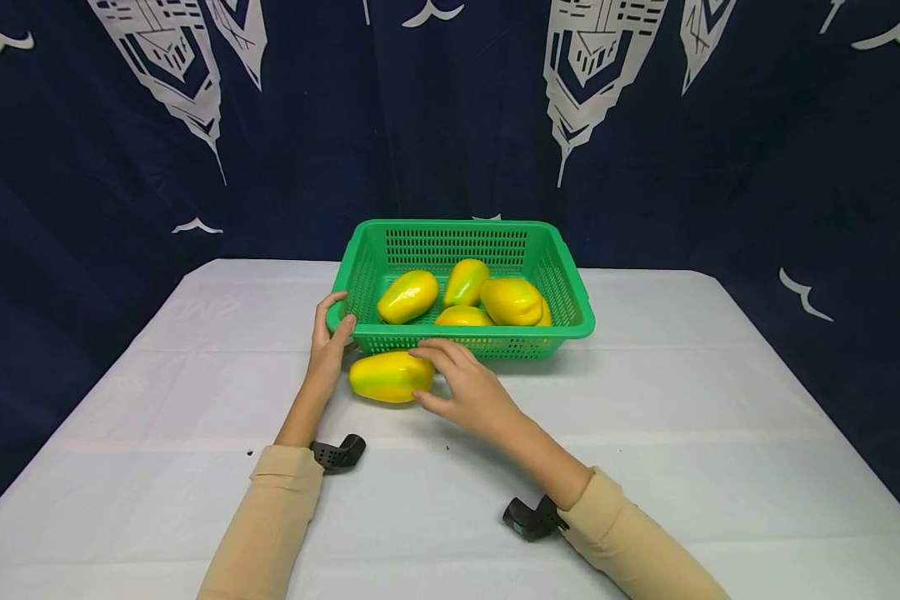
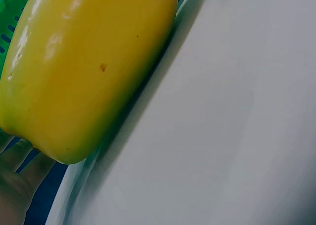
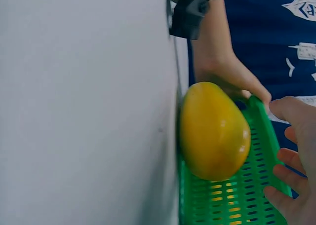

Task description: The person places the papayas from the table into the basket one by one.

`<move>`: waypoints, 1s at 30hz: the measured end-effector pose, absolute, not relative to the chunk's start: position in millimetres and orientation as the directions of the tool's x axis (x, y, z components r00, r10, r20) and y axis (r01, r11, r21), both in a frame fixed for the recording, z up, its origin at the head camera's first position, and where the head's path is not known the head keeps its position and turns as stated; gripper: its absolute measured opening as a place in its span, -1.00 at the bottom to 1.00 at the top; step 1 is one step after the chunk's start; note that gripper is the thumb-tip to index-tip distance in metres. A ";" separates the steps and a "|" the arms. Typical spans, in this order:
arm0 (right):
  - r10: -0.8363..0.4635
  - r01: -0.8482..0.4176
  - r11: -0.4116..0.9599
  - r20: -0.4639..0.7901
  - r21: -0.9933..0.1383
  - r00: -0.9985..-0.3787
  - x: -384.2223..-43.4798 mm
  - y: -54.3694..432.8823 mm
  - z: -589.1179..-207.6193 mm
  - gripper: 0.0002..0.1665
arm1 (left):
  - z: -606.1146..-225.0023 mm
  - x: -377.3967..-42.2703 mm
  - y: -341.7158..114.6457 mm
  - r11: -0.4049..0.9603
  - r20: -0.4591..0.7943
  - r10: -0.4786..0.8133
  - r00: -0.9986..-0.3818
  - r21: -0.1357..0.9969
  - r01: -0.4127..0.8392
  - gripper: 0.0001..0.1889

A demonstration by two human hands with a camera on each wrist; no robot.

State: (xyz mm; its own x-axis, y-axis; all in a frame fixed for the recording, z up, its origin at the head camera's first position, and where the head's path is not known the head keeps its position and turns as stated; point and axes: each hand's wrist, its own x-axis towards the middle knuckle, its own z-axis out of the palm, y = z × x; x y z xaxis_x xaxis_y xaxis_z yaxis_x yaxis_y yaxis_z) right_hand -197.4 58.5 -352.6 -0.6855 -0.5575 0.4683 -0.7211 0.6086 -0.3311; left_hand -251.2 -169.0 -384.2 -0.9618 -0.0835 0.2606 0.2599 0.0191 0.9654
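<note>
A yellow mango [image 1: 390,377] lies on its side on the table, just in front of a green plastic basket [image 1: 465,332]. My left hand [image 1: 328,346] grips the basket's front left corner, thumb over the rim. Around the mango's right end, my right hand [image 1: 471,390] holds its thumb and fingers spread; in the right wrist view a gap shows between this hand [image 3: 296,161] and the mango [image 3: 215,131]. Several more mangoes [image 1: 407,297] sit inside the basket. In the left wrist view the mango [image 2: 94,72] hides much of the left hand [image 2: 17,178].
A white cloth covers the table [image 1: 682,433]. Behind it hangs a dark blue curtain [image 1: 457,125] with white printed shapes. Each wrist wears a black camera mount, one on the left [image 1: 339,454] and one on the right [image 1: 532,518].
</note>
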 end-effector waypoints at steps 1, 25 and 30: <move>-0.561 -0.720 0.609 0.461 -0.333 -0.688 -197.8 57.8 -354.8 -0.43 | -384.3 -251.3 -169.0 0.018 0.262 -0.084 -0.961 0.965 0.262 -0.49; -0.537 -0.599 0.545 0.304 -0.587 -0.787 -212.7 51.9 -395.6 -0.11 | -362.0 -233.7 -158.9 0.010 0.236 -0.076 -0.969 0.972 0.236 -0.48; -0.556 -0.614 0.509 0.315 -0.603 -0.769 -216.0 51.4 -398.8 -0.11 | -361.8 -233.8 -159.7 0.022 0.237 -0.083 -0.968 0.972 0.236 -0.49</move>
